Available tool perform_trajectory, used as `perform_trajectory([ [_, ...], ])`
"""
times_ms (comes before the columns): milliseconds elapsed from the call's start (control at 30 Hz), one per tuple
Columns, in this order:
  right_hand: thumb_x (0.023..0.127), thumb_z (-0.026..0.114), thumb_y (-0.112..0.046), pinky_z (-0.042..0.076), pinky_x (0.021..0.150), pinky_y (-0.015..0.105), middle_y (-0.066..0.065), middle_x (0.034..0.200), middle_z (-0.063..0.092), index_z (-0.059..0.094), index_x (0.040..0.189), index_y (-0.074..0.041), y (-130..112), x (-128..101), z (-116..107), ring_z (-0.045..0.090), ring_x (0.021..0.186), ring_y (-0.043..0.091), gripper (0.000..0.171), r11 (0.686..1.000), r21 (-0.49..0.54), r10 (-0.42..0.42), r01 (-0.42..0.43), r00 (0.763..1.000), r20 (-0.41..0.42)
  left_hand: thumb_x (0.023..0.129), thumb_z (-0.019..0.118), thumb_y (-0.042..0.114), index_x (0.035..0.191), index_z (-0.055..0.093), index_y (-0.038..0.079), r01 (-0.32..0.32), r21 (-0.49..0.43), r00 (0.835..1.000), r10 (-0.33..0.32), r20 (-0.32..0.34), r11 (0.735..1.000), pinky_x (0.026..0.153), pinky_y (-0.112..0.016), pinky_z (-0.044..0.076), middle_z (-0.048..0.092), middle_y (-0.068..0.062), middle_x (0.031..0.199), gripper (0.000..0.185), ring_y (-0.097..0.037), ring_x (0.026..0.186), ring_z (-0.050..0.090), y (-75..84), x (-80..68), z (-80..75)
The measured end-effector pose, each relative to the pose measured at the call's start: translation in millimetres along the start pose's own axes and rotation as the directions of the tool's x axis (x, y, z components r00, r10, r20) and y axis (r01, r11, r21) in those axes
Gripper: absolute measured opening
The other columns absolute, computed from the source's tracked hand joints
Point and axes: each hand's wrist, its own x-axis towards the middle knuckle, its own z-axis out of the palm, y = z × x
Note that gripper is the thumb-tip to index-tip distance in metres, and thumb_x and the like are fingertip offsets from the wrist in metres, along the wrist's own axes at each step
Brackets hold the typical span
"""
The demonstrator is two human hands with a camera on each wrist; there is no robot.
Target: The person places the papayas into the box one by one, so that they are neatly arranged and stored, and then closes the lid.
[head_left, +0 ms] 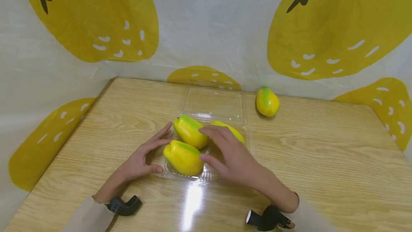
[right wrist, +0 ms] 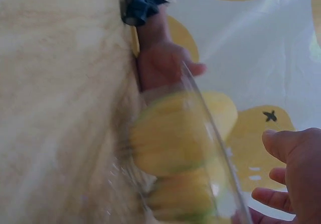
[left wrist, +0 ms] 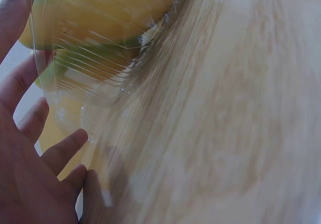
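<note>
A clear plastic clamshell box [head_left: 206,180] lies unfolded on the table, its lid [head_left: 212,105] flat behind the base. Three yellow fruits with green streaks, like papayas or mangoes, sit in the base: a front-left fruit [head_left: 184,158], a back-left fruit [head_left: 190,131] and a right fruit [head_left: 236,133], partly hidden by my right hand. My left hand [head_left: 140,160] is at the box's left side, fingers and thumb spread by the rim. Over the right part of the base, my right hand [head_left: 236,158] has loosely bent fingers, apart from the fruits in the right wrist view.
Another yellow-green fruit [head_left: 268,102] lies on the wooden table [head_left: 322,160] near its back edge, right of the lid. A white curtain [head_left: 212,20] printed with large yellow fruit shapes hangs behind and beside the table.
</note>
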Motion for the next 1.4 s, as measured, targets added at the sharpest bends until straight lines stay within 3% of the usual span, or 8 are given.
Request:
perform_trajectory([
  [200,0.091,0.066,-0.028,0.041,0.101,0.038,0.006,0.138,0.044,0.043,0.138,-0.01,9,3,-14,0.042,0.126,0.022,0.055,0.999,0.033,0.013,-0.011,0.998,-0.069,0.082,0.068,0.054,0.139,0.049,0.011,0.007,-0.014,1.0,-0.007,-0.007,1.0,0.114,-0.031,0.011,0.012,-0.011,0.159,0.074,-0.033,0.143,0.018,-0.2,-0.9,0.7],
  [433,0.084,0.074,-0.011,0.051,0.082,0.039,0.008,0.133,0.049,0.046,0.136,-0.007,22,4,-28,0.05,0.111,0.024,0.059,0.998,0.057,0.032,-0.023,0.985,-0.168,0.082,0.069,0.051,0.139,0.05,0.012,0.023,-0.028,1.0,-0.023,-0.002,0.999,0.114,-0.032,0.011,0.011,-0.009,0.159,0.072,-0.032,0.143,0.017,0.3,-1.8,0.6],
  [600,0.081,0.075,-0.005,0.052,0.081,0.038,0.009,0.13,0.052,0.048,0.134,-0.004,34,3,-39,0.052,0.108,0.021,0.06,0.998,0.049,0.06,-0.05,0.972,-0.229,0.082,0.07,0.05,0.139,0.05,0.012,0.021,-0.03,1.0,-0.021,-0.003,0.999,0.114,-0.033,0.011,0.012,-0.01,0.159,0.071,-0.032,0.143,0.018,0.6,-2.0,1.1],
  [1000,0.084,0.073,-0.006,0.05,0.083,0.042,0.009,0.126,0.054,0.049,0.135,-0.006,62,-3,-55,0.052,0.108,0.024,0.056,0.982,0.041,0.188,-0.184,0.944,-0.27,0.083,0.068,0.051,0.139,0.05,0.011,0.014,-0.015,1.0,-0.014,-0.011,1.0,0.114,-0.03,0.012,0.012,-0.011,0.159,0.071,-0.033,0.143,0.018,-2.0,-1.8,1.6],
  [1400,0.092,0.066,-0.015,0.047,0.086,0.053,0.014,0.128,0.054,0.048,0.136,-0.004,87,-8,-72,0.053,0.109,0.033,0.049,0.946,0.081,0.323,-0.314,0.892,-0.316,0.083,0.068,0.053,0.139,0.05,0.012,0.016,-0.015,1.0,-0.016,-0.006,1.0,0.114,-0.031,0.011,0.011,-0.01,0.159,0.071,-0.032,0.143,0.018,-1.6,-1.5,1.2],
])
